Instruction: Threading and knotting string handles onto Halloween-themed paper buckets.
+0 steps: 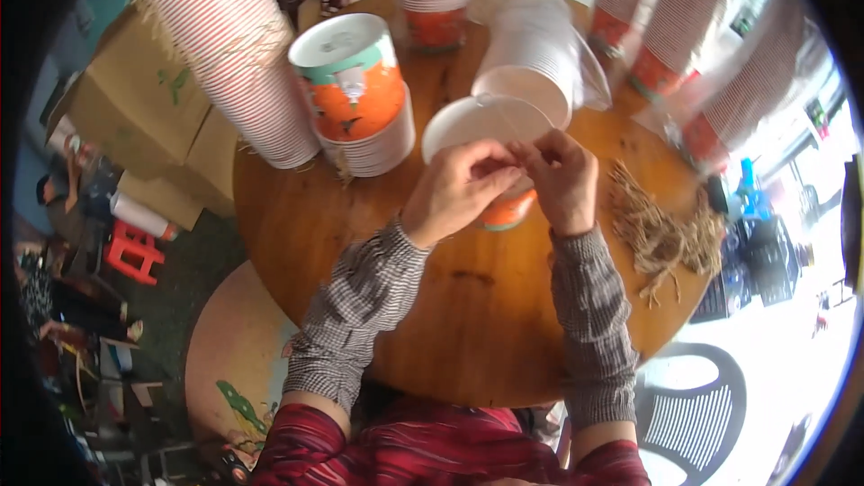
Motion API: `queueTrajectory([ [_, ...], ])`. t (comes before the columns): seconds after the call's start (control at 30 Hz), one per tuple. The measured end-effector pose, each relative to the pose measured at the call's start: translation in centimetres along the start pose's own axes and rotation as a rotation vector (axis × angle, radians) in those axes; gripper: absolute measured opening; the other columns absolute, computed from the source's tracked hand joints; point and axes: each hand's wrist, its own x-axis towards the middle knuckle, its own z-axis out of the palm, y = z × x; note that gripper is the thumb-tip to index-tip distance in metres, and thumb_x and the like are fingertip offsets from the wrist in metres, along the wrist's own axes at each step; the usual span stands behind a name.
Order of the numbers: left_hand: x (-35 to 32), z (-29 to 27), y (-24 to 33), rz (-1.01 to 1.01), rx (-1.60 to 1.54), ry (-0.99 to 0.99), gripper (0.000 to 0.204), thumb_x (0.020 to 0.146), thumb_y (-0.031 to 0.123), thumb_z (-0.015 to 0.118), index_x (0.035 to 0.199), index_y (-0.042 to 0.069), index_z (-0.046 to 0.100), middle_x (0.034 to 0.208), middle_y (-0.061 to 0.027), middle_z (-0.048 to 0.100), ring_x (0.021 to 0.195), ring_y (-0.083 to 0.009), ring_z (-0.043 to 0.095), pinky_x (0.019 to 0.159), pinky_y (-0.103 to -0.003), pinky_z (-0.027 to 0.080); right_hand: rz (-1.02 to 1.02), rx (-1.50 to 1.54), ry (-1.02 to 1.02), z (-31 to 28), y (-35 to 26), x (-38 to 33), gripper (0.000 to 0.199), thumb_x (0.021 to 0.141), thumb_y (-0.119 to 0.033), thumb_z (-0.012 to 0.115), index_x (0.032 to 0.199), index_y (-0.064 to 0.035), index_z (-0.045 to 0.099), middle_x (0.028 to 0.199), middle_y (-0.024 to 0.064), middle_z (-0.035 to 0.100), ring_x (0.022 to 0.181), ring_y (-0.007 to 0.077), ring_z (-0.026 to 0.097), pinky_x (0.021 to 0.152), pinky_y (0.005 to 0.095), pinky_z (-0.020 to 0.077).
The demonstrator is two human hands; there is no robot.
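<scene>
Both my hands meet over the near side of a paper tub [445,124], white inside, with an orange and green outer wall showing below my fingers. My left hand [457,187] is closed in a pinch at the tub's rim. Close against it, my right hand [565,182] pinches too, fingertips nearly touching the left ones. Whatever they hold is too small to make out. A loose bundle of brown twine [661,229] lies on the table to the right of my right hand.
Left of the tub stand a short stack of orange tubs [355,108] and a tall leaning stack [220,45] with strands of twine on it. A bagged white stack [531,49] lies behind. More bagged stacks [688,13] line the round wooden table's [468,324] far right edge.
</scene>
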Motion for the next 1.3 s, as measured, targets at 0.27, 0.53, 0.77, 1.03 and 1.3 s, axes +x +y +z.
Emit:
queueTrajectory([
  [0.27, -1.5, 1.5, 0.7, 0.132, 0.353, 0.149, 0.016, 0.082, 0.011, 0.07, 0.089, -0.002, 0.065, 0.077, -0.0094, 0.068, 0.069, -0.0164, 0.065, 0.062, -0.029, 0.05, -0.085, -0.108, -0.212, -1.8, -0.7, 0.1, 0.022, 0.078, -0.02, 0.074, 0.079, -0.0005, 0.065, 0.069, 0.0162, 0.064, 0.06, 0.0249, 0.064, 0.058, 0.0341, 0.0503],
  [0.53, -2.7, -0.9, -0.2, -0.03, -0.044, 0.058, 0.02, 0.092, 0.016, 0.065, 0.089, -0.004, 0.066, 0.071, -0.0023, 0.064, 0.066, -0.0069, 0.06, 0.063, -0.021, 0.051, 0.053, 0.183, -0.435, -4.5, -0.9, 0.8, 0.015, 0.084, -0.007, 0.068, 0.095, 0.0022, 0.068, 0.082, 0.0037, 0.067, 0.078, 0.0096, 0.06, 0.073, 0.024, 0.0492],
  [0.77, -3.0, -0.6, -0.7, 0.009, -0.127, 0.126, 0.017, 0.092, 0.012, 0.063, 0.097, -0.004, 0.065, 0.077, -0.0036, 0.066, 0.069, -0.0084, 0.062, 0.066, -0.023, 0.054, -0.11, 0.097, -0.563, -4.3, -1.3, 0.6, 0.018, 0.083, -0.007, 0.07, 0.099, -0.0016, 0.069, 0.089, 0.0059, 0.071, 0.086, 0.01, 0.063, 0.079, 0.027, 0.0498],
  [1.03, -2.7, -0.2, -0.8, 0.065, -0.171, 0.141, 0.018, 0.093, 0.012, 0.062, 0.099, -0.005, 0.064, 0.083, -0.005, 0.066, 0.07, -0.0096, 0.063, 0.067, -0.024, 0.055, -0.011, 0.225, -0.568, -2.8, -0.9, 0.3, 0.015, 0.08, -0.006, 0.072, 0.094, -0.0015, 0.07, 0.086, 0.0046, 0.07, 0.085, 0.0122, 0.064, 0.081, 0.0277, 0.0513],
  [1.3, -2.6, -0.8, -1.0, 0.037, -0.04, 0.118, 0.019, 0.091, 0.013, 0.064, 0.1, -0.004, 0.063, 0.083, -0.0039, 0.066, 0.073, -0.0091, 0.063, 0.067, -0.023, 0.054, -0.079, 0.135, -0.343, -2.5, -0.5, 0.5, 0.012, 0.082, -0.011, 0.068, 0.089, 0.0001, 0.069, 0.08, 0.0071, 0.07, 0.08, 0.0114, 0.065, 0.076, 0.0275, 0.0508],
])
